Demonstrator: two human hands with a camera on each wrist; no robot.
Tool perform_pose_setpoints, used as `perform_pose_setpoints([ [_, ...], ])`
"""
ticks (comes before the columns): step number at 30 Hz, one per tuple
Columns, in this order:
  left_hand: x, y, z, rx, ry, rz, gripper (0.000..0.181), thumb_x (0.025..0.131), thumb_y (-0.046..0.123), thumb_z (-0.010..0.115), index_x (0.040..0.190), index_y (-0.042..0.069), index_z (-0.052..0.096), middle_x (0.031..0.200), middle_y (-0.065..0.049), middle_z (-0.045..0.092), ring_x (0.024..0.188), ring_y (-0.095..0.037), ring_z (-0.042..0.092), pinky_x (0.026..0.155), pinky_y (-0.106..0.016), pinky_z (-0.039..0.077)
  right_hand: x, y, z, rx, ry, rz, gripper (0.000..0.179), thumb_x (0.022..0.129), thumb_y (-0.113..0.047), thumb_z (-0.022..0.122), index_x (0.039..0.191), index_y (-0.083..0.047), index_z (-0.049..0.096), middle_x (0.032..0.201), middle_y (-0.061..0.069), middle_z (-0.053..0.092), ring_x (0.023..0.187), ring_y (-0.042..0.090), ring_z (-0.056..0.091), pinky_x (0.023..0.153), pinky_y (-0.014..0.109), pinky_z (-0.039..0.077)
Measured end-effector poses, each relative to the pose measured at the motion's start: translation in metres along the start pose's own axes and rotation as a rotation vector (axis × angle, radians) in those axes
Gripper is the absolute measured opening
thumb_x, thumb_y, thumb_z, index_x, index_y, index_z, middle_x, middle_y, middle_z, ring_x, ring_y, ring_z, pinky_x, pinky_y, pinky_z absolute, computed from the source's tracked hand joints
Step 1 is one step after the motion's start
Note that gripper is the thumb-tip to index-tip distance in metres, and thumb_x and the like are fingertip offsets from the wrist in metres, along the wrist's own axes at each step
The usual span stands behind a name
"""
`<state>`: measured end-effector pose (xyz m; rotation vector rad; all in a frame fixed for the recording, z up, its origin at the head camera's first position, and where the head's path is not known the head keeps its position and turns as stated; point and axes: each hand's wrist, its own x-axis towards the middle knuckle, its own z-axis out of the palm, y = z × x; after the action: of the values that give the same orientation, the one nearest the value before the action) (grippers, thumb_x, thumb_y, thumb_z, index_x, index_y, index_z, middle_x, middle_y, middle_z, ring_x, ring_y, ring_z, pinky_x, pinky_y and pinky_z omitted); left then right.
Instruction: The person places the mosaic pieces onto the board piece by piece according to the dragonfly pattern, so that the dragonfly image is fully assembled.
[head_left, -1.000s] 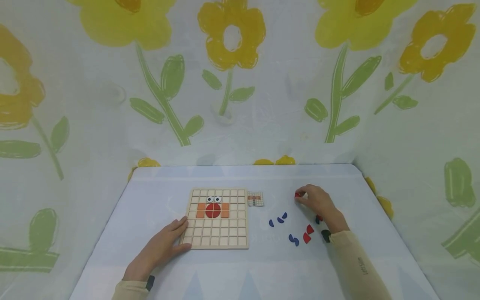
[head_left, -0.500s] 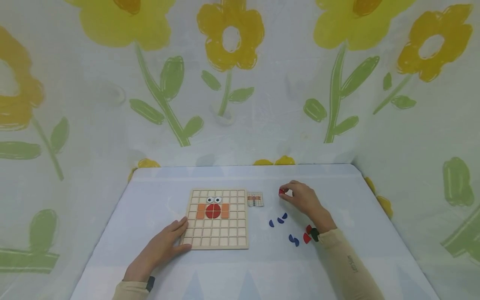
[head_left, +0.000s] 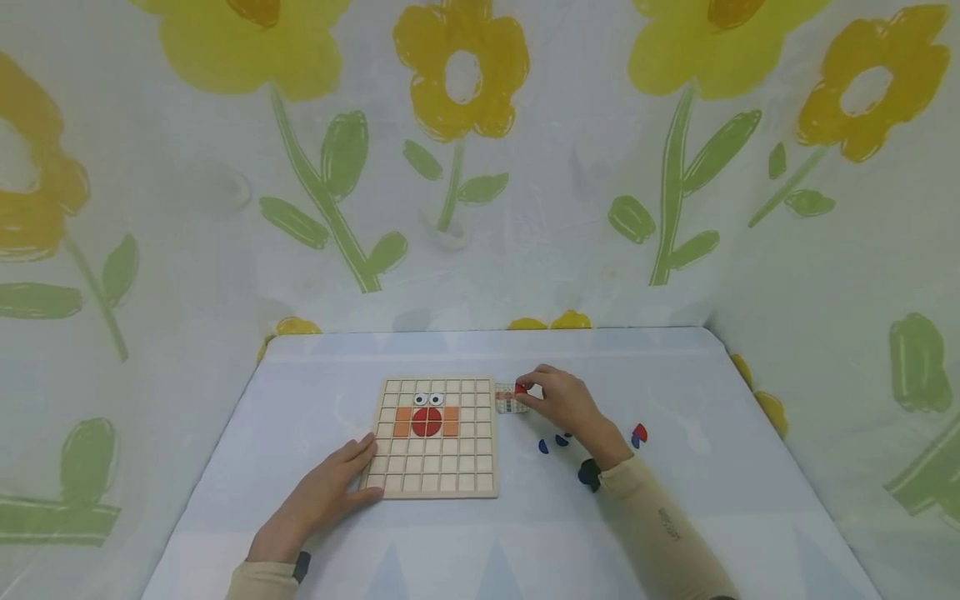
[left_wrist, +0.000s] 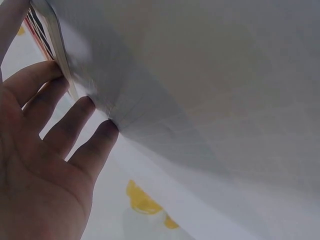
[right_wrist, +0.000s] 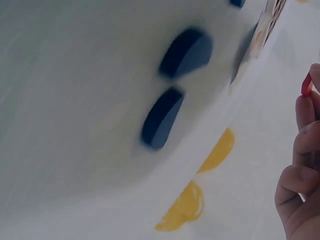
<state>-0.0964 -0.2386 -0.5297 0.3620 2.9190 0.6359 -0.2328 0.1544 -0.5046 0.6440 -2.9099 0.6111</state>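
Observation:
My right hand (head_left: 561, 403) pinches a red quarter-circle tile (head_left: 521, 389) between thumb and fingertips, over the right part of a small pattern card (head_left: 502, 400). Seen from the right wrist, the red tile (right_wrist: 306, 85) shows edge-on between the fingertips. My left hand (head_left: 324, 490) rests at the lower left of a wooden grid board (head_left: 458, 467), fingers along its left edge and thumb at the near corner. On the board lie two eye tiles (head_left: 428, 400), a red circle (head_left: 427, 422) of quarter tiles and orange tiles (head_left: 450, 422) on both sides of it.
Blue segment-shaped tiles (head_left: 543, 447) lie right of the board, close to my right forearm. Farther right, a red tile (head_left: 640, 432) touches a blue one. My right sleeve (head_left: 660, 525) hides part of the table. A flower-patterned cloth (head_left: 525, 250) rises behind the table.
My right hand has carried the red tile left, from the table's right side to the card. Its forearm now covers the near red and blue tiles. My left hand and the board stay put.

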Motion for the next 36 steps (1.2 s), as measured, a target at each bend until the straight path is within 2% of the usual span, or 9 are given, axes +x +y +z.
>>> perform_pose_setpoints([
  [8,0.0,0.001,-0.001,0.007,0.015,0.014,0.082,0.086,0.05,0.076,0.148,0.003,0.05,0.159,-0.009,0.04,0.145,-0.04,0.036,0.116,-0.055,0.036,0.009,-0.024,0.02,0.014,0.002,-0.135,0.024,0.089,-0.032,0.08,0.111,-0.021,0.078,0.097,-0.009,0.068,0.079,0.006,0.059,0.064,0.022,0.052],
  [12,0.0,0.001,0.0,0.001,0.003,0.006,0.082,0.086,0.049,0.077,0.149,0.004,0.049,0.16,-0.009,0.039,0.146,-0.039,0.035,0.116,-0.055,0.036,0.013,-0.035,0.028,0.021,-0.021,-0.169,0.025,0.089,-0.032,0.08,0.111,-0.02,0.078,0.096,-0.01,0.068,0.082,0.005,0.061,0.066,0.021,0.054],
  [17,0.001,0.0,0.002,0.001,-0.004,0.0,0.083,0.087,0.049,0.076,0.15,0.004,0.048,0.161,-0.007,0.038,0.147,-0.038,0.034,0.117,-0.054,0.035,0.017,-0.047,0.035,0.059,-0.083,-0.154,0.027,0.089,-0.032,0.081,0.112,-0.019,0.078,0.096,-0.01,0.068,0.082,0.007,0.06,0.07,0.022,0.054],
  [25,0.0,0.001,0.0,-0.011,-0.006,-0.01,0.083,0.087,0.049,0.076,0.151,0.005,0.048,0.161,-0.007,0.038,0.147,-0.039,0.034,0.117,-0.056,0.035,0.026,-0.061,0.046,0.014,-0.185,-0.112,0.023,0.091,-0.034,0.078,0.111,-0.02,0.078,0.094,-0.012,0.066,0.081,0.005,0.057,0.072,0.021,0.052],
  [32,0.001,0.0,0.0,-0.004,-0.006,-0.009,0.083,0.086,0.048,0.077,0.15,0.004,0.047,0.161,-0.008,0.038,0.147,-0.039,0.034,0.117,-0.055,0.035,0.031,-0.063,0.053,0.004,-0.195,-0.11,0.023,0.091,-0.032,0.079,0.111,-0.02,0.078,0.095,-0.011,0.067,0.084,0.004,0.06,0.074,0.022,0.054],
  [36,0.002,-0.002,0.002,0.001,-0.002,-0.006,0.084,0.086,0.048,0.077,0.15,0.004,0.047,0.161,-0.008,0.038,0.146,-0.039,0.034,0.117,-0.055,0.035,0.035,-0.064,0.056,-0.019,-0.23,-0.094,0.02,0.092,-0.031,0.078,0.109,-0.021,0.079,0.093,-0.013,0.065,0.082,0.004,0.057,0.073,0.022,0.052],
])
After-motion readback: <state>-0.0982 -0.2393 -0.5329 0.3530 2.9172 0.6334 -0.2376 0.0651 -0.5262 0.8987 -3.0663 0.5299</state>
